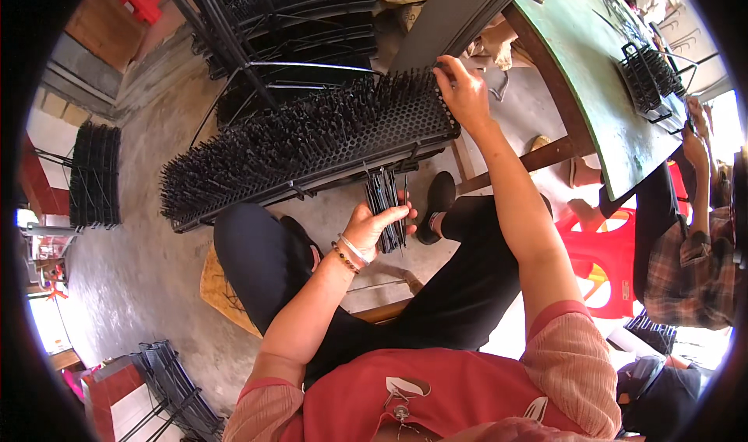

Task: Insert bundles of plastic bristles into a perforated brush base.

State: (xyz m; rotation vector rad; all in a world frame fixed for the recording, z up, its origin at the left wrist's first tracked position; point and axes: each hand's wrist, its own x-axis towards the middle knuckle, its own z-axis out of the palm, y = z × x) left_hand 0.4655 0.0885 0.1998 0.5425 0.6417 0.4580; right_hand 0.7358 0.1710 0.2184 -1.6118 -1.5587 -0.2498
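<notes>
A long black perforated rack (pixel 405 126) slants across in front of my knees. Thin black sticks (pixel 273 142) stand upright in its holes, crowded together over most of its length. Bare holes show along the near edge toward the right end. My left hand (pixel 372 228) is closed around a bundle of similar thin black sticks (pixel 386 200), held below the rack and above my lap. At the rack's far right corner, my right hand (pixel 466 91) has thumb and forefinger pinched together. What lies between those fingertips is too small to make out.
More black racks (pixel 304 21) stand on a metal frame beyond, with others (pixel 95 176) at the left. A green-topped table (pixel 576 60) is at the right, near a red stool (pixel 600 255). Another person's hand (pixel 697 134) is by a small black rack (pixel 650 80) there.
</notes>
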